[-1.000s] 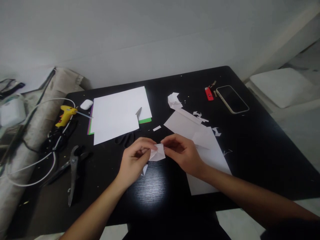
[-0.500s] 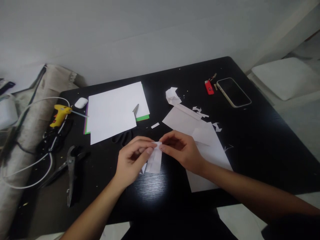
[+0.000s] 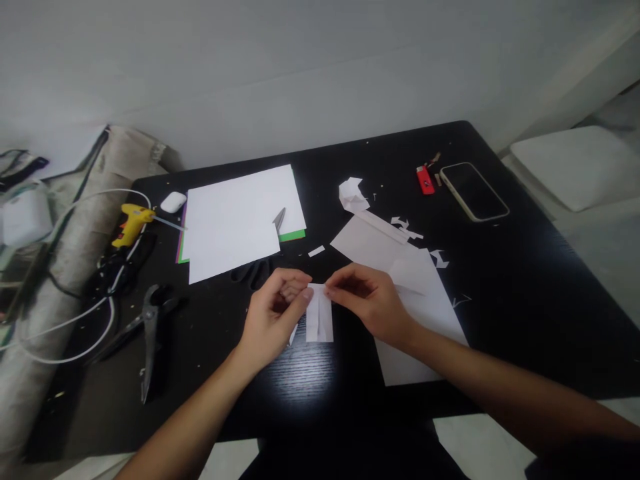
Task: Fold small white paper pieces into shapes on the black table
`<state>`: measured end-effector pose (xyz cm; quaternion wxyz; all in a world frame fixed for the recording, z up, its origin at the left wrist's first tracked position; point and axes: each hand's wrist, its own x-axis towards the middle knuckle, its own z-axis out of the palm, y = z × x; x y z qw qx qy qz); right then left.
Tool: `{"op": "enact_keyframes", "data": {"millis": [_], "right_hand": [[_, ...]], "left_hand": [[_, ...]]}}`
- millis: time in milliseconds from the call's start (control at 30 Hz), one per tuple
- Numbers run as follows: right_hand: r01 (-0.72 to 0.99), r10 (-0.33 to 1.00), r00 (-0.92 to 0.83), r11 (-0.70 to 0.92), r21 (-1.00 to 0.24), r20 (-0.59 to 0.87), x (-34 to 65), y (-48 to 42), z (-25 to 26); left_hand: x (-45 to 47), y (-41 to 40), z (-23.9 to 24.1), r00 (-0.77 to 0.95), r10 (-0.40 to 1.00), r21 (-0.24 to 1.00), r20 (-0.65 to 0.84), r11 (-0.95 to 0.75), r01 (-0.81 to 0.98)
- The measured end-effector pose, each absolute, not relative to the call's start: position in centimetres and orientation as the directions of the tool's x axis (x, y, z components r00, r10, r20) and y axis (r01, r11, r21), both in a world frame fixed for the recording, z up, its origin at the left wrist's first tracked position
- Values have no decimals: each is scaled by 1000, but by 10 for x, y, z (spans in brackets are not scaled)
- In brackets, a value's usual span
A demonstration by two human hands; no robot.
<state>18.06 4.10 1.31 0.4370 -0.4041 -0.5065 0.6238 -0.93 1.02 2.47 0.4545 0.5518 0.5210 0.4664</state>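
A small folded piece of white paper [image 3: 319, 320] hangs between my hands above the black table [image 3: 345, 413], with crease lines running down its middle. My left hand [image 3: 277, 310] pinches its upper left corner between thumb and fingers. At the upper right corner, my right hand [image 3: 370, 300] pinches it the same way. Just beside my left thumb, a white paper sliver [image 3: 293, 333] shows, mostly hidden. Under my right wrist lies a larger white sheet [image 3: 415, 353]. Black-handled scissors [image 3: 253, 272] rest behind my left hand, their blade tips [image 3: 280, 219] over the stacked paper.
White sheets [image 3: 235, 220] over coloured ones lie at back left. Left of them are a yellow glue gun [image 3: 133, 225], a white earbud case [image 3: 173, 202] and pliers [image 3: 150, 333]. A crumpled paper [image 3: 353, 195], red lighter [image 3: 425, 180] and phone [image 3: 475, 191] lie toward the back right.
The folded paper has turned to hang straighter and face me more fully. Both hands still pinch its top corners, slightly farther apart. The whole view has shifted a little.
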Motion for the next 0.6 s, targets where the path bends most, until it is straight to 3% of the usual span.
{"op": "enact_keyframes", "data": {"millis": [333, 600], "right_hand": [[-105, 951, -304, -81, -991, -45, 180, 40, 12], [-106, 923, -370, 73, -992, 107, 183, 38, 12]], "left_hand": [[-13, 11, 23, -2, 999, 978, 32, -31, 204], [-9, 13, 25, -85, 996, 989, -27, 39, 142]]}}
